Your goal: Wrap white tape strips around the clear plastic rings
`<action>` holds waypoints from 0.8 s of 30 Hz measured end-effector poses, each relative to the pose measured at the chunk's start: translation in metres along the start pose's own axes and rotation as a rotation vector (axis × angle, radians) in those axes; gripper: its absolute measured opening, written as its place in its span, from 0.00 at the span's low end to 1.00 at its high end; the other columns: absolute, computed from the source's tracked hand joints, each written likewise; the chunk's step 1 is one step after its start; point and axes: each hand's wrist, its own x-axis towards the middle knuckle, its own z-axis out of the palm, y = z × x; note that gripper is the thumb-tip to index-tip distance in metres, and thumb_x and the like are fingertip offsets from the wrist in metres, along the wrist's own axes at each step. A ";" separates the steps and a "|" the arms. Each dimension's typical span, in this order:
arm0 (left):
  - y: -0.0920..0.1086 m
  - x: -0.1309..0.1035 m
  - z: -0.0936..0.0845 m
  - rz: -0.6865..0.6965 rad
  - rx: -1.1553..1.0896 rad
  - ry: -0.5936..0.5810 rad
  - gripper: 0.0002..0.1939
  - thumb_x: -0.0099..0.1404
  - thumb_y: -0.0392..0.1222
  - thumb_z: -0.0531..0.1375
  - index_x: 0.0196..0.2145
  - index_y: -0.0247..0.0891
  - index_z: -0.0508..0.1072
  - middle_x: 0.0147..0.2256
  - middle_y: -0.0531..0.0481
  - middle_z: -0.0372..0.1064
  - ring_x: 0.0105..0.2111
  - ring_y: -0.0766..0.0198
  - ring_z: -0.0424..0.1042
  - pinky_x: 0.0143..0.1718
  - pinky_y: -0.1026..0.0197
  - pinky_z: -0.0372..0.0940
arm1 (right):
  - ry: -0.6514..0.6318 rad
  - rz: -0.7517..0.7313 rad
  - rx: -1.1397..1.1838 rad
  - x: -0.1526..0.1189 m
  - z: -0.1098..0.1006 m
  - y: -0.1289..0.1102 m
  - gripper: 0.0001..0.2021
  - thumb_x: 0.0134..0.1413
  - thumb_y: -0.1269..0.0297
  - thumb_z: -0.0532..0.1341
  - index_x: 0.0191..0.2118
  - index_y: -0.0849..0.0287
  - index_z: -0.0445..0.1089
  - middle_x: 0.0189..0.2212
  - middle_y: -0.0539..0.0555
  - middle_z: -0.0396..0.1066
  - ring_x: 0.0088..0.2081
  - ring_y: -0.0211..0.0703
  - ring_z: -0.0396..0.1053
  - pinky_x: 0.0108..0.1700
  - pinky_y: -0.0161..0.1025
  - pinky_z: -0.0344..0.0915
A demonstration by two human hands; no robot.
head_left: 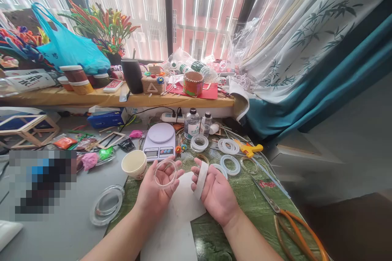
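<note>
On the upturned palm of my left hand (pixel 153 195) rests a clear ring-shaped bangle (pixel 165 187); the thumb is at its edge and the fingers lie behind it. My right hand (pixel 219 200) is also palm up and holds a narrow white strip (pixel 201 181) across its fingers. Both hands are above a white sheet of paper (pixel 183 228) on the green tabletop (pixel 211 238). Beyond the right hand lie translucent silicone ring moulds (pixel 230 164). A paper cup (pixel 134 164) stands beyond my left hand.
A digital scale (pixel 159 142) stands ahead, with two bottles (pixel 192 126) beside it. At right are a yellow glue gun (pixel 249 149) and orange-handled scissors (pixel 294 224). Clear rings (pixel 107 206) lie at left. Craft items crowd the wooden sill (pixel 171 100).
</note>
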 end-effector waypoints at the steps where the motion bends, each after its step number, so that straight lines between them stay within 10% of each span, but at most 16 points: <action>1: 0.000 0.001 -0.001 0.003 0.004 -0.002 0.20 0.78 0.46 0.48 0.54 0.35 0.72 0.41 0.42 0.79 0.32 0.57 0.83 0.25 0.62 0.76 | -0.006 -0.014 0.002 0.000 0.000 0.001 0.18 0.64 0.54 0.60 0.53 0.58 0.76 0.39 0.55 0.75 0.33 0.42 0.69 0.37 0.39 0.69; 9: -0.008 0.005 -0.008 0.088 0.284 0.020 0.23 0.74 0.55 0.53 0.52 0.37 0.76 0.48 0.39 0.79 0.36 0.55 0.82 0.25 0.64 0.72 | -0.055 -0.133 -0.160 -0.005 -0.002 0.005 0.20 0.62 0.52 0.60 0.49 0.59 0.79 0.31 0.52 0.65 0.30 0.40 0.59 0.34 0.37 0.63; 17: -0.011 0.001 -0.004 0.091 0.548 -0.039 0.23 0.69 0.59 0.58 0.47 0.39 0.79 0.43 0.43 0.77 0.33 0.58 0.78 0.26 0.63 0.69 | 0.048 -0.450 -1.024 -0.002 -0.010 0.014 0.09 0.57 0.59 0.67 0.42 0.55 0.75 0.35 0.53 0.73 0.37 0.46 0.68 0.41 0.40 0.64; 24: -0.019 -0.013 0.004 0.064 0.747 -0.193 0.23 0.68 0.60 0.58 0.44 0.38 0.81 0.34 0.45 0.76 0.31 0.57 0.75 0.25 0.63 0.67 | -0.098 -0.661 -1.274 -0.015 -0.009 0.011 0.04 0.61 0.61 0.67 0.36 0.54 0.75 0.30 0.51 0.73 0.32 0.44 0.69 0.37 0.40 0.64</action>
